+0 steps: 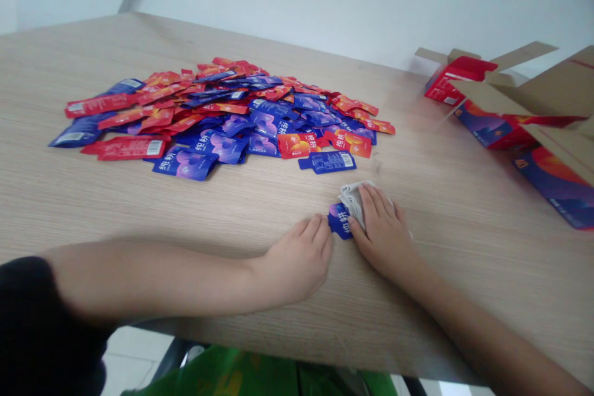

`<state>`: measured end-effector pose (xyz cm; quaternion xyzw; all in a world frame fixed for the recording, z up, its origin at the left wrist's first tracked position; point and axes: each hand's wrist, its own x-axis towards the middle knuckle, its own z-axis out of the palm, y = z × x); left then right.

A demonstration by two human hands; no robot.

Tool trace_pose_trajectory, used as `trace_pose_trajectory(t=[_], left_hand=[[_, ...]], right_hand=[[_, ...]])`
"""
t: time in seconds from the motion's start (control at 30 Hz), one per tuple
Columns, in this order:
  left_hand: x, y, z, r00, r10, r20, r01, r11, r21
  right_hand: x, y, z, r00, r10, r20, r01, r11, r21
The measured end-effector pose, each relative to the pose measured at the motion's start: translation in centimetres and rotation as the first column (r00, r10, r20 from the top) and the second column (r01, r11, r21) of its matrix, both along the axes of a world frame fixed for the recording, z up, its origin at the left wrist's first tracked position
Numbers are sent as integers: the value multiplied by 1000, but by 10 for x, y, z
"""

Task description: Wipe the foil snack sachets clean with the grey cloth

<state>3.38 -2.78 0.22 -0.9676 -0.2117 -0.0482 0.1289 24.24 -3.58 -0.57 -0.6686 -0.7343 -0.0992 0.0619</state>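
A blue sachet (339, 221) lies flat on the table between my two hands. Its narrow left end is pinched in the fingers of my left hand (304, 253). Over its right part, my right hand (380, 229) presses down a folded whitish cloth (353, 199), fingers bent over it. That end of the sachet is hidden under the cloth and hand. Just beyond, a single blue sachet (333, 162) lies back side up, its barcode showing, at the near edge of a large pile of red and blue sachets (223, 145).
On the right stand several open cartons with raised flaps: a red carton (445, 88) at the back, a blue and red carton (492, 127) before it, and another carton (557, 182) nearest. A pale wall (348, 6) rises behind the wooden table (153, 210).
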Motion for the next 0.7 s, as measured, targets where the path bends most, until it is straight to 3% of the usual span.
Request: trace_pose_trajectory(t=[0.33,0.5,0.7], left_hand=[[1,-1,0,1000,-19,-19,19,1000,11],[1,1,2,999,-32,-20,32,999,3],[1,2,2,1000,-13,-23,14,1000,26]], right_hand=[[-28,-14,1,976,213,-56,-214,977,-20],[-27,-13,2,978,205,-37,-206,978,-33],[-4,-10,0,997,58,58,-57,998,-23]])
